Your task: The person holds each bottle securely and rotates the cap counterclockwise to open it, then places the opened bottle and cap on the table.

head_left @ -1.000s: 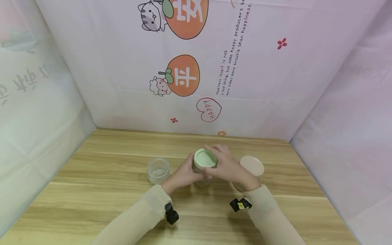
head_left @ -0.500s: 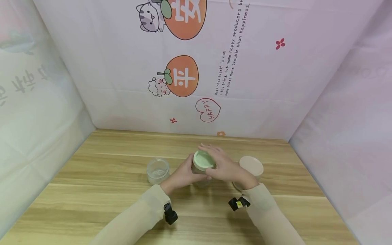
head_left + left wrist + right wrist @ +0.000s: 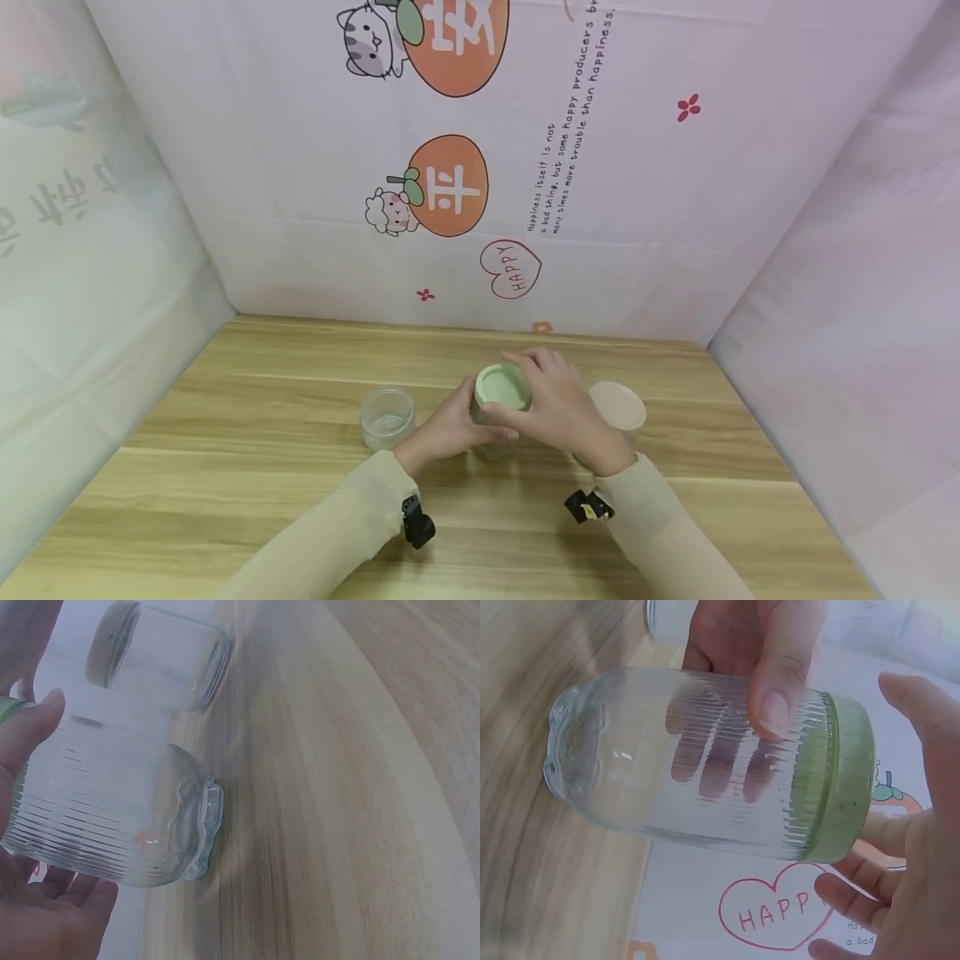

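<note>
In the head view my left hand [image 3: 448,427] grips a ribbed clear glass jar [image 3: 682,765] around its side, and the curled fingers show through the glass in the right wrist view. The jar has a light green lid [image 3: 502,387] on top. My right hand [image 3: 558,408] is spread around that lid, thumb at the near side and fingers at the far side. From the right wrist, its thumb [image 3: 907,697] stands apart from the lid, while the other fingertips are beside the rim; whether they touch it I cannot tell.
A lidless clear glass jar [image 3: 387,421] stands left of the hands. To the right, partly behind my right hand, is a glass jar with a cream lid [image 3: 617,406]. All rest on a wooden table [image 3: 225,467] backed by a printed white cloth [image 3: 315,167].
My right hand has shifted around the lid: its fingers lay farther over the top half a second ago and now sit wider apart at the rim. The left hand keeps its hold.
</note>
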`<state>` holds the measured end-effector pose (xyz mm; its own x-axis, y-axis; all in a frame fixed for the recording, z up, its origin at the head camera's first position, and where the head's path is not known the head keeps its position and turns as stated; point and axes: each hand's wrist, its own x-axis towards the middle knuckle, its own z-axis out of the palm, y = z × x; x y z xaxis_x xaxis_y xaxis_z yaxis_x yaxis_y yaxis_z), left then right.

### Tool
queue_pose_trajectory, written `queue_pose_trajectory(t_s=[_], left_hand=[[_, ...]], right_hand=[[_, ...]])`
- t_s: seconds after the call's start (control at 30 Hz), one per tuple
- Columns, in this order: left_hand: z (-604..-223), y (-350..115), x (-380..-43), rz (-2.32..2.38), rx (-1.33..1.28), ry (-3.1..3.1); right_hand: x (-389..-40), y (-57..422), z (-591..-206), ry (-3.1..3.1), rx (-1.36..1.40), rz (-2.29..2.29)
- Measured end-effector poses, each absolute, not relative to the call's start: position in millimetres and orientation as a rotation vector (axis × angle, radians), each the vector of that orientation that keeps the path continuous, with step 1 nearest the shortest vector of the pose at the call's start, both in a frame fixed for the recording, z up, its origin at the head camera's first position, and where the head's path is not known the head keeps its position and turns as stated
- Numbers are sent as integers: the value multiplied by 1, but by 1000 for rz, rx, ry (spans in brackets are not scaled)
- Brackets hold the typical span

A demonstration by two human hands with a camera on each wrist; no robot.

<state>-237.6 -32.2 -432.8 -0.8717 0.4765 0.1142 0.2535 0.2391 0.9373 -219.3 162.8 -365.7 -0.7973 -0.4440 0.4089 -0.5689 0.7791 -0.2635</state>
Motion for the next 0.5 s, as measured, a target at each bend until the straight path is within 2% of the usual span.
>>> queue_pose_trajectory(t_s=[0.5], left_hand=[[-431,-32,-237,1679,666,2333]], right_hand=[[-214,167,-365,-2658,660,390]])
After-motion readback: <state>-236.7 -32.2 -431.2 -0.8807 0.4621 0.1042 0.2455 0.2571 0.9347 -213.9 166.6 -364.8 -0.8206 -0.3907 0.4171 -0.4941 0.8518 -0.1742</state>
